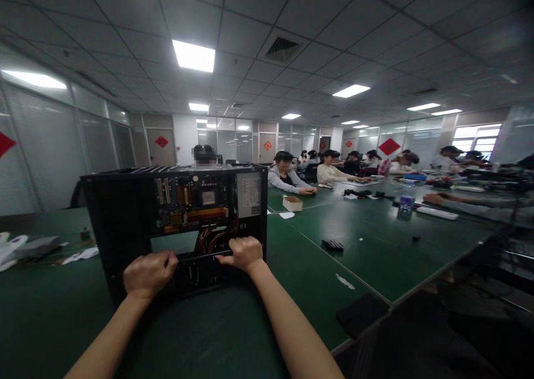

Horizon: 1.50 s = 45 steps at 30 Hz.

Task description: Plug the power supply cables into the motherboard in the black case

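A black computer case stands upright on the green table, its open side facing me. Inside it show a motherboard with expansion slots, a labelled power supply and loose coloured cables. My left hand is closed on the lower part of the case's frame, toward the left. Farther right, my right hand curls round the same dark crossbar, its thumb lying along the bar. The fingers of both hands are partly hidden behind the knuckles.
On the green table lie a small black part, a small open box and a paper scrap. A water bottle stands farther right. Grey and white items lie left of the case. Several people sit around the tables.
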Each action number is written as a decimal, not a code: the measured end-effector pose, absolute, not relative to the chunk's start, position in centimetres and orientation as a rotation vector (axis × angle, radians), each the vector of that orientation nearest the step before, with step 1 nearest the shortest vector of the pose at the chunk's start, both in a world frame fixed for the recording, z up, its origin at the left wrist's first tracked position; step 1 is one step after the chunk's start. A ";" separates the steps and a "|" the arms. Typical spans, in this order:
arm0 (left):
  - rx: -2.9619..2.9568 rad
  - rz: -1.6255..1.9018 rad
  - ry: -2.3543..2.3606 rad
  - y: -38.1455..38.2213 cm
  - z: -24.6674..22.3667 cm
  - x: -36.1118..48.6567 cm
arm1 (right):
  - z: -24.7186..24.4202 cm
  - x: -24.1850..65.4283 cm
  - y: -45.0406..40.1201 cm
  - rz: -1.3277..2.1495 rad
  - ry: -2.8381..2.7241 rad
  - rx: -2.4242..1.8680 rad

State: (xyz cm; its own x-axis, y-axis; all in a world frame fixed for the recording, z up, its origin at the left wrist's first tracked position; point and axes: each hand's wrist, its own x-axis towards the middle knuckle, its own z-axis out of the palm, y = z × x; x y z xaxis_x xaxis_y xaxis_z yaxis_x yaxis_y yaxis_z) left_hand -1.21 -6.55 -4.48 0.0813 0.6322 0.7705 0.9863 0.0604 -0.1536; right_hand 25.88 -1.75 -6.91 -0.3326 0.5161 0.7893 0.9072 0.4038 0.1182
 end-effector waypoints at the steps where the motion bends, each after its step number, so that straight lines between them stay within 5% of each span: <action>1: -1.644 -0.644 -1.603 -6.2 -4.6 -1.4 | -6.9 25.8 -1.5 -0.743 -1.993 -1.205; 26: -1.655 -0.866 -1.258 3.2 -5.9 -6.6 | -3.7 21.7 -6.2 -0.383 -2.153 -1.527; 34: -1.648 -0.831 -1.325 2.7 -5.8 -5.8 | -4.0 26.6 -6.1 -0.512 -1.745 -0.663; 40: -1.668 -0.948 -1.436 1.1 -6.2 -4.0 | -7.0 32.2 1.2 0.234 -0.950 -1.004; 45: -1.538 -1.189 -1.583 -1.2 -6.7 1.5 | -10.1 31.9 5.4 0.842 -0.864 -0.971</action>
